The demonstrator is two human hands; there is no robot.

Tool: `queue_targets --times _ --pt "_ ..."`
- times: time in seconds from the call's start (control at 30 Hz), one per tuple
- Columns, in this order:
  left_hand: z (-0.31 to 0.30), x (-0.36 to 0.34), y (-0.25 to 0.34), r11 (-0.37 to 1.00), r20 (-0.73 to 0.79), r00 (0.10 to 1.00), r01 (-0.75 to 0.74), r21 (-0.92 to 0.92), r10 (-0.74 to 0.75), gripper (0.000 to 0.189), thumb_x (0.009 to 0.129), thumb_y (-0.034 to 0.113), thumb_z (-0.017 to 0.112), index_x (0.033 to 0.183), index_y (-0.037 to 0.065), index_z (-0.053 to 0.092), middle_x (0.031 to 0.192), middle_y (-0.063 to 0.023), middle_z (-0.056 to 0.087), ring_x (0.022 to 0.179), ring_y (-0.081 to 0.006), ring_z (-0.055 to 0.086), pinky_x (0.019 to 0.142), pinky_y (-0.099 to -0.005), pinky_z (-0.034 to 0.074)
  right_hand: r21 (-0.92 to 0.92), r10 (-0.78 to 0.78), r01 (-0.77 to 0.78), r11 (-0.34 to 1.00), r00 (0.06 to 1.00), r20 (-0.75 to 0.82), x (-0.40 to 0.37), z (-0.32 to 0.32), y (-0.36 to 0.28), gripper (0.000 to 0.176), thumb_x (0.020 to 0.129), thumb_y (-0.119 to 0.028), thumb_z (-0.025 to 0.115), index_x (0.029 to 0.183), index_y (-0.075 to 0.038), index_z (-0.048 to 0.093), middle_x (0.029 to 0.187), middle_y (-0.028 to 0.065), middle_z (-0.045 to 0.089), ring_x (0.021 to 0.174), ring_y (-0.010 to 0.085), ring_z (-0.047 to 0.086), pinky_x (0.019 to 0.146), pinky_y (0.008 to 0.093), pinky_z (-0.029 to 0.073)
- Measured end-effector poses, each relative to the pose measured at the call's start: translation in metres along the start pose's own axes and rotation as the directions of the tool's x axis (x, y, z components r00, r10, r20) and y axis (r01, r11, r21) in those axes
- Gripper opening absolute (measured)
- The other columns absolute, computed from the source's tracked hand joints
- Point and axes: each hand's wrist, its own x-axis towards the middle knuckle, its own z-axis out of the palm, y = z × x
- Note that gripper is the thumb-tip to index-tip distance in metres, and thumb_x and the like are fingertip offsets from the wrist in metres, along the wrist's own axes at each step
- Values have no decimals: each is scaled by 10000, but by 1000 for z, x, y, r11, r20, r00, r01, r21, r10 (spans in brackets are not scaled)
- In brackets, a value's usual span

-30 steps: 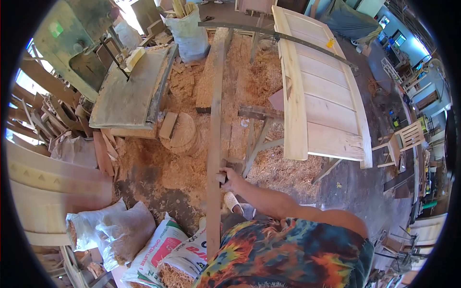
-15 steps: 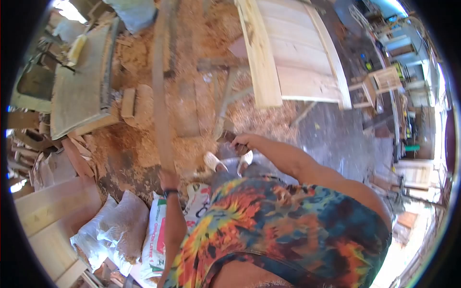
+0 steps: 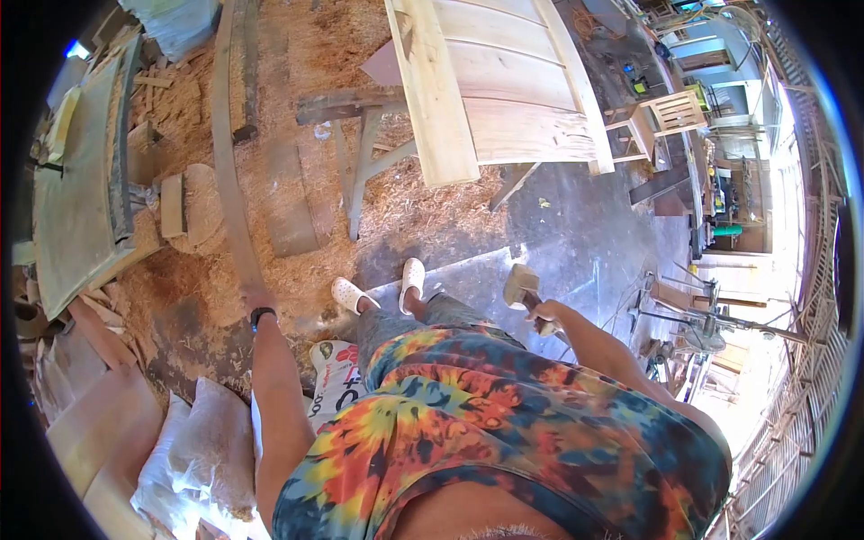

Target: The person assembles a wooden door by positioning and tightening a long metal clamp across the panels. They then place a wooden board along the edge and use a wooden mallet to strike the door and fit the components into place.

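A long narrow wooden board [image 3: 227, 153] runs from the top of the head view down to my left hand [image 3: 258, 297], which grips its near end. A dark band is on that wrist. Out to the right, my right hand [image 3: 549, 315] is closed on the handle of a mallet [image 3: 520, 286] with a pale, blocky head. The mallet hangs over the grey floor, right of my white clogs [image 3: 412, 277]. Ahead, a pale panelled wooden piece [image 3: 517, 90] rests on a trestle [image 3: 360, 162].
Wood shavings [image 3: 297, 193] cover much of the floor. A large slab [image 3: 81, 189] lies at the left, with filled sacks [image 3: 211, 441] at the lower left. A small wooden chair [image 3: 666, 115] and a cluttered workbench [image 3: 697, 193] stand at the right.
My right hand has swung outward to the right with the mallet, away from my feet. The view has shifted, and my left hand and the board appear further left.
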Motion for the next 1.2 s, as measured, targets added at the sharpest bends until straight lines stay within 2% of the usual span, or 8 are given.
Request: queue_targets --times 0.3,0.37,0.77,0.93,1.03,1.07,1.1,1.2 --pt "109 13 -20 861 90 917 -397 318 389 770 805 387 664 1379 -49 392 1380 -310 449 1223 -422 512 1059 -480 390 -61 -143 147 987 988 58 -18 -53 -24 302 712 -124 835 854 54 636 715 127 637 578 223 629 503 372 515" --pt "66 -76 18 989 19 999 -43 -141 46 556 763 393 700 1199 66 594 1158 -243 642 1161 -407 571 952 -471 482 -145 -185 203 968 974 129 3 -60 -48 321 727 -133 823 894 61 630 727 128 641 587 226 633 507 370 521" --pt "-3 -215 66 969 191 950 -237 -71 247 366 832 400 610 1006 95 717 1127 -196 662 1093 -360 611 935 -428 488 -559 -337 426 712 905 260 97 -77 -169 384 682 -243 857 817 70 680 746 139 668 574 217 621 537 380 508" --pt "-29 -142 48 983 279 943 -168 -78 183 354 868 406 567 1062 151 716 1191 -182 639 1138 -351 585 966 -412 469 -684 -456 488 543 855 247 121 -65 -168 345 734 -246 801 823 66 686 737 148 662 561 222 624 504 379 503" --pt "-53 -71 50 697 307 734 -676 240 606 331 887 341 520 1031 116 715 1099 -161 676 1070 -354 613 889 -440 493 -654 -437 467 595 871 224 107 -44 -183 339 735 -246 801 822 62 687 734 143 662 560 221 624 506 377 502" --pt "-52 -38 58 937 329 888 -349 23 322 325 886 360 512 1001 135 717 1070 -147 678 1020 -355 628 838 -452 504 -628 -424 449 636 883 202 100 -37 -188 338 736 -246 800 822 60 687 733 141 662 560 221 624 506 377 502" --pt "-37 -1 38 675 168 718 -694 251 676 334 890 356 501 981 115 713 1055 -149 680 978 -358 638 820 -457 510 -590 -421 435 681 891 171 91 -28 -197 336 736 -246 800 821 58 687 732 140 662 560 220 624 507 377 502" --pt "-82 98 92 928 344 885 -210 -309 314 364 814 402 686 874 43 667 844 -109 691 770 -231 676 689 -409 537 -427 -357 349 834 932 64 52 10 -217 330 737 -246 799 820 54 688 730 134 662 560 219 624 509 375 502"
